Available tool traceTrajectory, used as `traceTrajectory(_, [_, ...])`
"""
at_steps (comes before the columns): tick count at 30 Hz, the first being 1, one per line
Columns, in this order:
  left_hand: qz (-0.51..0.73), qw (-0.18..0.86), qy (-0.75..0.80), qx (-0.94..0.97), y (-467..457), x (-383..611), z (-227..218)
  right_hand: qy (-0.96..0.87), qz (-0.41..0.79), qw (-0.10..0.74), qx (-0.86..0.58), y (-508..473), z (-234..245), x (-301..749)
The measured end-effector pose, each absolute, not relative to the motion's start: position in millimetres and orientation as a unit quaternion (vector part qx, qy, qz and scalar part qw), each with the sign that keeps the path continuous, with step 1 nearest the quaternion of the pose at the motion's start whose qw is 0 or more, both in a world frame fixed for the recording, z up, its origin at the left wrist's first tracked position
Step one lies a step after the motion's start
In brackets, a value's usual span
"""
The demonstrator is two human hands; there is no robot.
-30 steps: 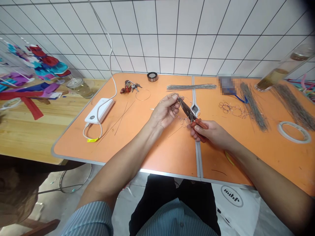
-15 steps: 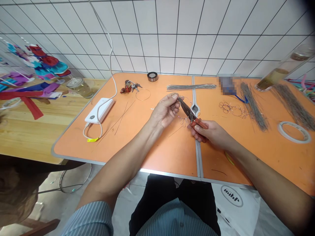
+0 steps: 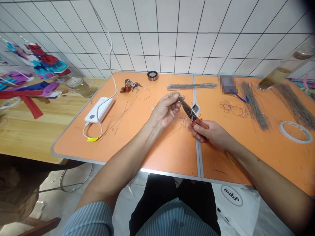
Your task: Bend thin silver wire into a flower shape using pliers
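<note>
Over the middle of the orange table, my left hand (image 3: 167, 109) is closed, thumb and fingers pinching a thin bent wire (image 3: 183, 121) whose loops hang below the fingers. My right hand (image 3: 209, 131) is wrapped round the red handles of a pair of long-nose pliers (image 3: 187, 108). The dark jaws point up and left, and their tip meets the wire at my left fingertips. Whether the jaws are fully closed on it is too small to tell. Behind the pliers, a white-rimmed tool or clip (image 3: 196, 108) lies near the table seam, partly covered.
A bundle of straight wires (image 3: 192, 86) lies at the back, with more grey wire bundles (image 3: 256, 106) to the right. Shaped wire loops (image 3: 232, 108), a white tape ring (image 3: 296, 132), keys (image 3: 133, 86), black tape (image 3: 152, 76) and a white power bank (image 3: 99, 109) with its cable lie around.
Almost nothing differs. The pliers and my right hand have shifted very slightly, while my left hand keeps its pinch on the wire.
</note>
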State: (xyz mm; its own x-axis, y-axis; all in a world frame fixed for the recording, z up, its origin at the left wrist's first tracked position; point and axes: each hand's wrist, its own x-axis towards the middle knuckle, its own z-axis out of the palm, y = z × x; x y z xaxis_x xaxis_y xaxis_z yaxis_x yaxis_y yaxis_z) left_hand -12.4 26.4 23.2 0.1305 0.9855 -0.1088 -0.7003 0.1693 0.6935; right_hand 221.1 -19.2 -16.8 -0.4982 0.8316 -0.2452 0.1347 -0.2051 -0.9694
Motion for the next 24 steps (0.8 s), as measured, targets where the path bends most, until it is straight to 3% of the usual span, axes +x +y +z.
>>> traceTrajectory(15, [0.582,0.713,0.301,0.248,25,-11,25,-0.571,0.643,0.289,-0.421,-27,-9,214])
traceTrajectory(24, [0.575,0.701,0.326,0.269,25,-16,32,-0.718,0.456,0.236,-0.47,-18,-4,229])
